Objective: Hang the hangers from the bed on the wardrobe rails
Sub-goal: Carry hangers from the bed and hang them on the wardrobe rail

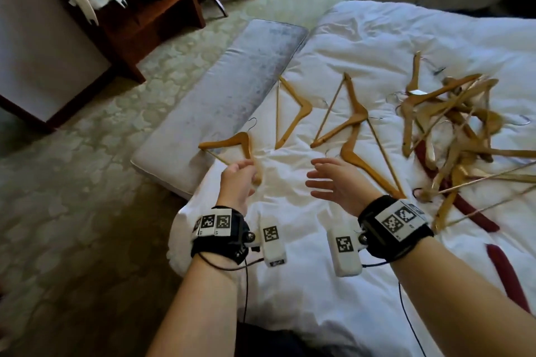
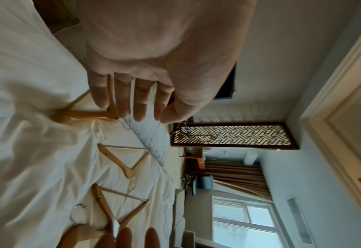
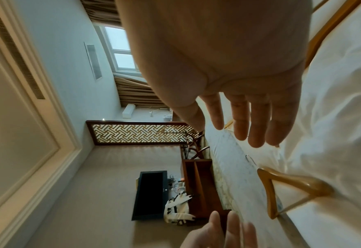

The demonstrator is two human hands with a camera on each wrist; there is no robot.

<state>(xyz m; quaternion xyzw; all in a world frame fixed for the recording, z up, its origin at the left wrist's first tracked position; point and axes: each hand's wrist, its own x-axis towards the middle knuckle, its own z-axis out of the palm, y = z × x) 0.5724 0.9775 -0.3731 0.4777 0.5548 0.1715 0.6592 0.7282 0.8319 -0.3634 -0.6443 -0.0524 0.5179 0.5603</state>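
Readable text: none in any view.
Wrist bands point(image 1: 216, 223): black-and-white square code markers only, with no legible letters or numbers.
White camera units point(image 1: 272, 242): one square code marker each; the small dark print at their near ends is too blurred to read.

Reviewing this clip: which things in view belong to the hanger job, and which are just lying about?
Part of the job:
- hanger gripped by left hand
- three loose hangers
- tangled hanger pile
- right hand, open
- bed

Just lying about:
- bench cushion
- wooden desk
- lattice screen
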